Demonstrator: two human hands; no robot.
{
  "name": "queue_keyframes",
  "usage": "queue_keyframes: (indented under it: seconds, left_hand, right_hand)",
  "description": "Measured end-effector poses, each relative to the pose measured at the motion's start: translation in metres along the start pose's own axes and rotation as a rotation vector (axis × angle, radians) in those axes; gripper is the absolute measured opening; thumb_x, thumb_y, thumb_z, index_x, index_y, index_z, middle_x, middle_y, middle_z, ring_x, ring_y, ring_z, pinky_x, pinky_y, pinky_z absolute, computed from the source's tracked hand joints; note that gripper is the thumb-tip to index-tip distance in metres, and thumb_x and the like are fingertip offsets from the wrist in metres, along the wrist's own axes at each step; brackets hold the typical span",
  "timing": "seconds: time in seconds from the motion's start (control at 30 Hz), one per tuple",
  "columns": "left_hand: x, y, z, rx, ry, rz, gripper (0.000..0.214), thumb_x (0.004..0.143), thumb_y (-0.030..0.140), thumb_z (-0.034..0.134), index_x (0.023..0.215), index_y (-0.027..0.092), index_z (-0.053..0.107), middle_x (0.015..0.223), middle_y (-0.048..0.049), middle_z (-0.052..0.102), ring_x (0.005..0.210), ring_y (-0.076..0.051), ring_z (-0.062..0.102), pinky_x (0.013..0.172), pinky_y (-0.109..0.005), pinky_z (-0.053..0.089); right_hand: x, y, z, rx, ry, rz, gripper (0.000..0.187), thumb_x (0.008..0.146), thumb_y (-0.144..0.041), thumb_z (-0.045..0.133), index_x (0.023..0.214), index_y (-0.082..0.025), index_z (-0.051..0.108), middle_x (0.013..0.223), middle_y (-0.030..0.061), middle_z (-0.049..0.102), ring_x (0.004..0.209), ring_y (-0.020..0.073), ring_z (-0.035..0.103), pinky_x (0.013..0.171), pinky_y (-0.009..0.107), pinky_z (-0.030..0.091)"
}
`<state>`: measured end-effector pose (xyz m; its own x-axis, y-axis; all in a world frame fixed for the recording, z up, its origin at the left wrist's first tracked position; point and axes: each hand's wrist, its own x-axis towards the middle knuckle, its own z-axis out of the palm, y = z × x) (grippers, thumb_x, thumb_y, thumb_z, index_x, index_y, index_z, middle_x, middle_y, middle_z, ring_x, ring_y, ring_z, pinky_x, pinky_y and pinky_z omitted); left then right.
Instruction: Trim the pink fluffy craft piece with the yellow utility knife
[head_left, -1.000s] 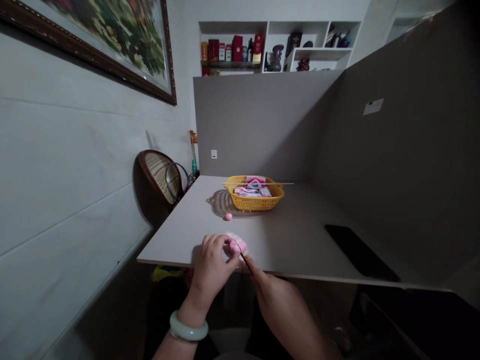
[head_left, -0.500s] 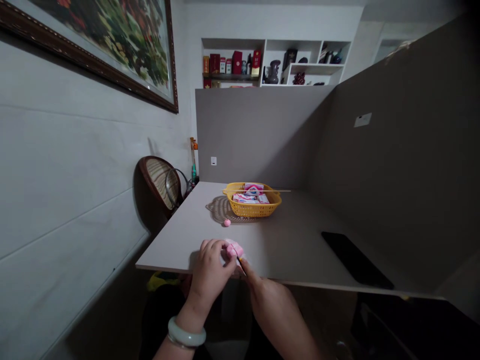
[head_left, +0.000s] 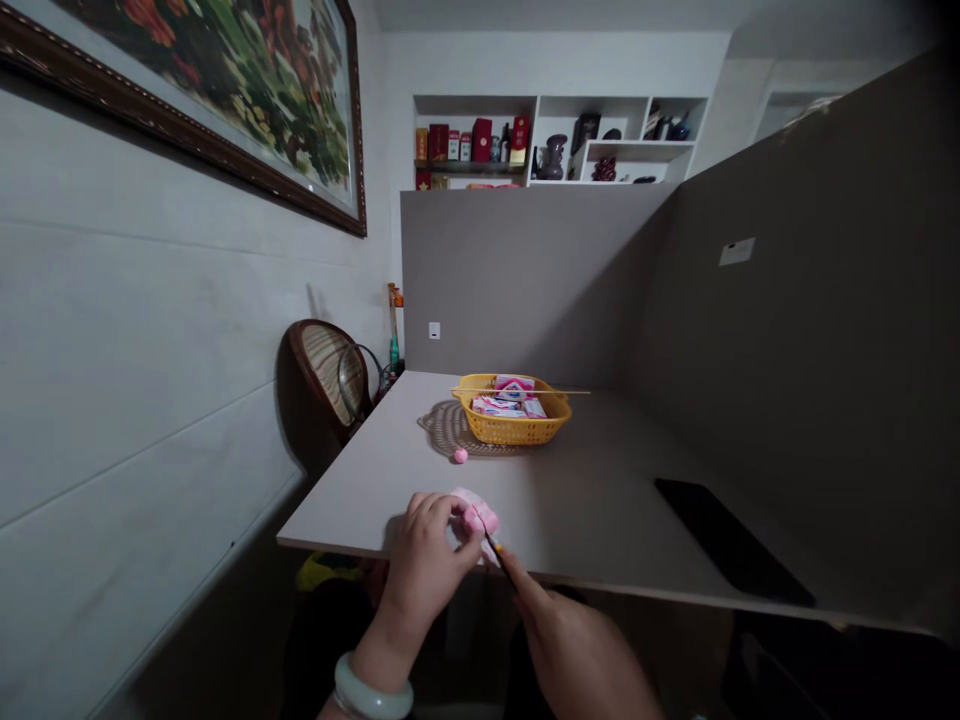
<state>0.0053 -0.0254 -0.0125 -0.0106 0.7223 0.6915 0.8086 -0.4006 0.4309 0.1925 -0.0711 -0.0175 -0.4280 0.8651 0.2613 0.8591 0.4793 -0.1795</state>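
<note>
My left hand [head_left: 431,545] pinches a pink lump [head_left: 487,521], soft-looking like clay, near the table's front edge. Under the lump lies a pink-and-white sheet [head_left: 466,494], partly covered by my fingers. Closed around a slim dark knife [head_left: 504,567] with a bit of yellow on it, my right hand [head_left: 574,635] comes in from the lower right. The knife's tip meets the lump's near side, where a dark line crosses the pink; how deep it sits I cannot tell. A small pink ball [head_left: 460,456] rests farther back on the table.
A yellow basket [head_left: 517,432] with pink-and-white packets [head_left: 514,388] stands at the back, a thin stick [head_left: 551,392] lying across its rim. A flat black object [head_left: 727,535] lies at the right. Grey panels [head_left: 525,280] border the table [head_left: 360,490] behind and right.
My right hand has drawn back slightly toward the lower right, so more of the knife shows. The left hand keeps its pinch on the pink lump. The whole view has shifted a little.
</note>
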Motion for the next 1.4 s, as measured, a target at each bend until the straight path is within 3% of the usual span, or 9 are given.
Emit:
queue_keyframes:
  seconds: [0.1,0.3,0.53,0.73,0.93,1.2,1.4]
  left_hand:
    - [0.000,0.000,-0.001,-0.023,-0.019,0.001,0.009,0.080,0.018,0.064,0.086,0.022,0.060,0.087,-0.0021,0.066,0.090,-0.021,0.059,0.079,-0.035,0.051]
    - [0.001,-0.001,0.000,-0.032,-0.008,-0.038,0.008,0.080,0.018,0.064,0.086,0.022,0.060,0.089,-0.0031,0.065,0.091,-0.022,0.059,0.080,-0.037,0.051]
    - [-0.001,-0.001,0.000,-0.037,0.003,-0.004,0.011,0.078,0.014,0.063,0.085,0.022,0.060,0.087,-0.0025,0.065,0.090,-0.021,0.059,0.078,-0.035,0.050]
    - [0.000,-0.003,0.002,-0.023,0.004,-0.030,0.010,0.078,0.018,0.065,0.086,0.021,0.060,0.089,-0.0026,0.065,0.090,-0.022,0.058,0.080,-0.035,0.050]
    - [-0.002,-0.003,0.002,-0.026,0.002,-0.014,0.012,0.078,0.016,0.065,0.087,0.021,0.060,0.089,-0.0026,0.065,0.091,-0.022,0.058,0.080,-0.036,0.049]
    - [0.001,-0.002,0.000,-0.022,0.002,-0.031,0.009,0.078,0.018,0.065,0.085,0.021,0.061,0.089,-0.0027,0.066,0.091,-0.022,0.059,0.080,-0.035,0.050]
    - [-0.001,-0.003,-0.001,-0.053,-0.033,-0.034,0.010,0.079,0.017,0.065,0.086,0.022,0.061,0.088,-0.0014,0.066,0.090,-0.021,0.058,0.080,-0.034,0.049]
  right_hand:
    - [-0.008,0.004,-0.002,0.015,-0.027,-0.012,0.058,0.090,-0.008,0.037,0.146,-0.020,0.046,0.083,0.0076,0.078,0.066,0.0198,0.073,0.057,0.023,0.053]
    - [0.011,-0.008,-0.002,-0.042,0.024,0.005,0.072,0.080,0.004,0.036,0.148,-0.020,0.042,0.080,0.0069,0.077,0.065,0.0178,0.073,0.056,0.020,0.051]
    - [-0.010,0.004,-0.007,-0.030,-0.042,-0.018,0.063,0.084,-0.003,0.040,0.145,-0.019,0.047,0.082,0.0074,0.078,0.067,0.0194,0.074,0.057,0.021,0.052]
    - [0.012,-0.013,-0.010,-0.063,-0.006,0.020,0.071,0.080,0.005,0.038,0.147,-0.018,0.044,0.083,0.0076,0.078,0.067,0.0181,0.073,0.056,0.019,0.049]
    - [-0.007,0.002,-0.007,-0.059,-0.010,-0.012,0.065,0.082,-0.002,0.039,0.144,-0.019,0.049,0.077,0.0061,0.077,0.060,0.0173,0.072,0.053,0.019,0.049]
    - [0.010,-0.003,-0.001,-0.086,0.034,-0.030,0.071,0.079,0.002,0.039,0.146,-0.019,0.044,0.075,0.0056,0.077,0.060,0.0172,0.071,0.050,0.019,0.045]
    - [-0.003,0.002,-0.008,-0.047,-0.052,-0.012,0.063,0.085,-0.004,0.037,0.146,-0.019,0.046,0.081,0.0078,0.077,0.064,0.0201,0.073,0.055,0.023,0.050]
